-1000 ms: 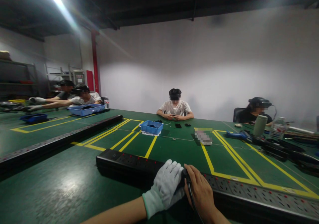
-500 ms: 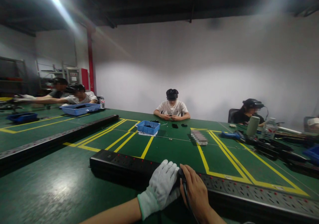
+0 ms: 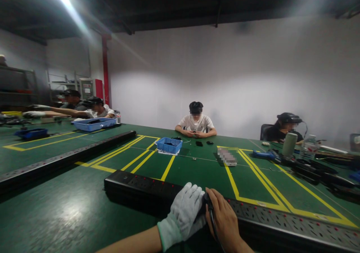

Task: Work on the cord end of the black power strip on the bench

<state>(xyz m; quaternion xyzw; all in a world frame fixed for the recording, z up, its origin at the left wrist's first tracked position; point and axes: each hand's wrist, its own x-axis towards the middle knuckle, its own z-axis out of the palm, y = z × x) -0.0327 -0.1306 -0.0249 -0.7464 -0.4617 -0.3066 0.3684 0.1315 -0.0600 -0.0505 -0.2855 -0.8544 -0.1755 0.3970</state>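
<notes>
Our white-gloved left hand (image 3: 185, 210) curls over the long black plastic power strip (image 3: 135, 183) while our bare right hand (image 3: 223, 223) pinches a black corded plug (image 3: 207, 199), best kept square to it.

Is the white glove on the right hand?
No, the white glove is on the left hand, while the right hand beside it is bare, both at the black power strip.

Green table (image 3: 70, 208) with yellow lines (image 3: 168, 167); small blue bin (image 3: 169, 145) mid-table, seated person (image 3: 196, 123) behind it, bottle (image 3: 289, 144) at right.
</notes>
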